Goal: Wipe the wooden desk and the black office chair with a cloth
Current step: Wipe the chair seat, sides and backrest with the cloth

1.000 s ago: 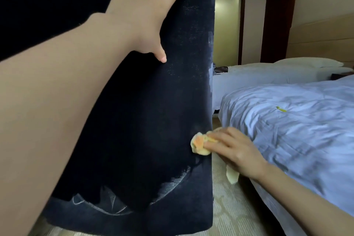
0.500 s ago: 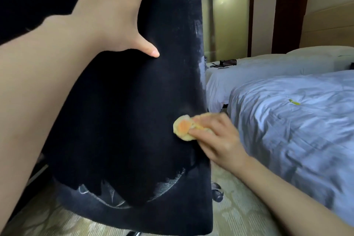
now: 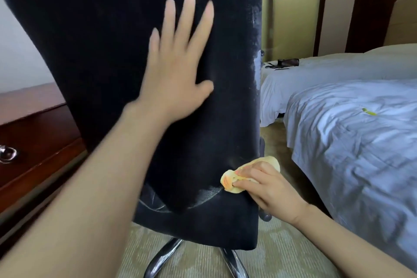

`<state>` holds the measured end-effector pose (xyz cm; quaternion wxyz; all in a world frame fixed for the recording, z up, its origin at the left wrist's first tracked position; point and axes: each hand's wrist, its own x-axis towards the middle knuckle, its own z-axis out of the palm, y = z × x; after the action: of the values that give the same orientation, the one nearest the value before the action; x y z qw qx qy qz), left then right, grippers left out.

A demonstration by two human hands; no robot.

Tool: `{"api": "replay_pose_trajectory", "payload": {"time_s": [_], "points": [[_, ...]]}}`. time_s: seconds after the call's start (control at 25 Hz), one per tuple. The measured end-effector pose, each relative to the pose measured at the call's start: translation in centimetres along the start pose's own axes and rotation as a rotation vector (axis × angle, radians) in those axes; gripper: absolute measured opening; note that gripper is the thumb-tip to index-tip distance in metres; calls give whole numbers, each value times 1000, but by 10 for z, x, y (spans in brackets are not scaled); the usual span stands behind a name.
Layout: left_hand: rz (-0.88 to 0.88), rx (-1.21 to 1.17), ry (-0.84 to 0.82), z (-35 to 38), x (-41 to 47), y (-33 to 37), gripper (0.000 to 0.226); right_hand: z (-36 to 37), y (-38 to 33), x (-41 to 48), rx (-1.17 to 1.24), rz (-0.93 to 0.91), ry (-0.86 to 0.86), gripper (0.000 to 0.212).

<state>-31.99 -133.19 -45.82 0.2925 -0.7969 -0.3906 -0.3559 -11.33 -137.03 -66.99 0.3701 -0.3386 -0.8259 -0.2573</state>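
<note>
cloth [image 3: 228, 182] in right hand [image 3: 274, 192] (against chair [image 3: 108, 36])

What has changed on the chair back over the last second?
The right hand has carried the cloth down the right edge of the chair, to beside the worn patch near the bottom. The left hand has slid from the top of the backrest to its middle. Unchanged: the right hand grips the cloth, and the left lies flat on the chair.
</note>
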Motion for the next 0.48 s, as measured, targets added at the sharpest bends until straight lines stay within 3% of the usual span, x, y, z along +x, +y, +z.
{"api": "replay_pose_trajectory", "payload": {"time_s": [0.04,0.12,0.24,0.4,0.48], "points": [[37,-73,-49,23,-27,18,102,0,4,-1,-10,-5,-35,31],[-65,-90,-185,55,-75,39,95,-3,6,0,-28,2,-49,19],[-176,-164,-238,89,-115,47,76,-3,2,-1,-22,26,-52,21],[-178,-241,-239,110,-139,39,65,-5,1,0,-118,-46,-31,30],[-175,-271,-249,110,-137,36,63,-11,4,15,-169,-71,27,22]]}}
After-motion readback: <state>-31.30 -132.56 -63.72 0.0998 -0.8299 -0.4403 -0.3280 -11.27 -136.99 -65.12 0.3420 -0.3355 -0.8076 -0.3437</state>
